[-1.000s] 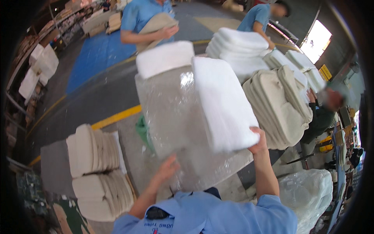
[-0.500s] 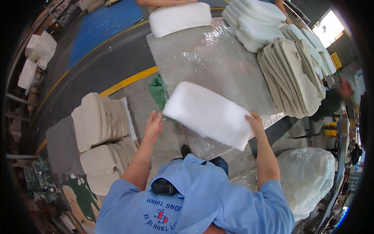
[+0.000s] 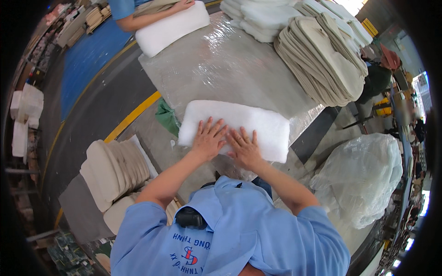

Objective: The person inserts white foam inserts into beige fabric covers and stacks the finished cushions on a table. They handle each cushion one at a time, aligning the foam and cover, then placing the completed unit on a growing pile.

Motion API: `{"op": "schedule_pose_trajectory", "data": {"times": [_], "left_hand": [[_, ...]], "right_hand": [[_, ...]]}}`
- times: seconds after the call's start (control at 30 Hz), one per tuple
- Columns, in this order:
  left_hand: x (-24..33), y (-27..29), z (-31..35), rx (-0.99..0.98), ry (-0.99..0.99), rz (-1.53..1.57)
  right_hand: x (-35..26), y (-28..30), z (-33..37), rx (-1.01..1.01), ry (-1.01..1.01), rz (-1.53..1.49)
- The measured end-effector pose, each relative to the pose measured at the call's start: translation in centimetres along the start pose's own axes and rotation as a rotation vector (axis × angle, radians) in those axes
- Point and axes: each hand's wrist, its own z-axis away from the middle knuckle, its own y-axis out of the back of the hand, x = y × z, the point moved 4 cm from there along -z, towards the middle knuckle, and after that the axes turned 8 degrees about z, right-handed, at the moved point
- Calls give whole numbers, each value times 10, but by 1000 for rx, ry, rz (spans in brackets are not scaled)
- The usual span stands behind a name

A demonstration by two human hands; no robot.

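Note:
A white fluffy padding slab (image 3: 258,124) lies flat on the near edge of a table covered in shiny plastic film (image 3: 221,69). My left hand (image 3: 209,137) presses palm-down on the slab's near left part, fingers spread. My right hand (image 3: 244,147) rests flat beside it on the slab, fingers spread, the two hands almost touching. Neither hand grips anything.
Another person's hand holds a second white slab (image 3: 172,25) at the table's far end. Stacks of beige cushion covers (image 3: 322,55) and white padding (image 3: 262,14) stand at the far right. More beige stacks (image 3: 115,170) are at my left, a clear plastic bag (image 3: 363,175) at my right.
I have lowered the white slab from mid-air onto the table. Both hands moved from its ends to its top middle, now pressing it flat.

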Motion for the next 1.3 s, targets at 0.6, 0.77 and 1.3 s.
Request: {"op": "schedule_pose_trajectory", "data": {"times": [0.6, 0.77, 1.3], "left_hand": [[-20, 23, -17, -37, 51, 198], [-91, 49, -9, 188, 571, 214], [-90, 16, 31, 244, 1102, 1517]], "right_hand": [[189, 6, 66, 126, -786, -492], [183, -9, 34, 251, -577, -525], [162, -36, 91, 372, -1032, -1134]]}}
